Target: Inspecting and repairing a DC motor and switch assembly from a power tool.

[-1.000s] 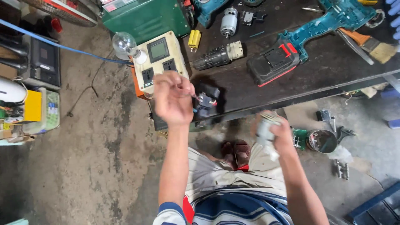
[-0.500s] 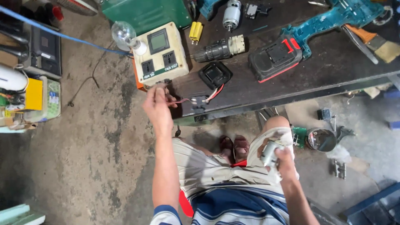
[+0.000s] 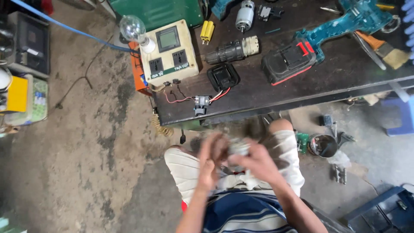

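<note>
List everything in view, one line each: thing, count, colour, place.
socket box: 1, cream, bench's left end
bulb: 1, clear, beside the box
switch: 1, grey with red wires, bench front edge
chuck: 1, black, bench middle
motor: 1, silver, bench top
battery: 1, black and red, bench
drill body: 1, teal, bench right
brush: 1, orange handle, bench right
bench: 1, dark
small part: 1, pale, blurred, between the hands
left hand: on the part
right hand: on the part

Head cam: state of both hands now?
Left hand: blurred, on the small grey part.
Right hand: blurred, wrapped around the same part.
</note>
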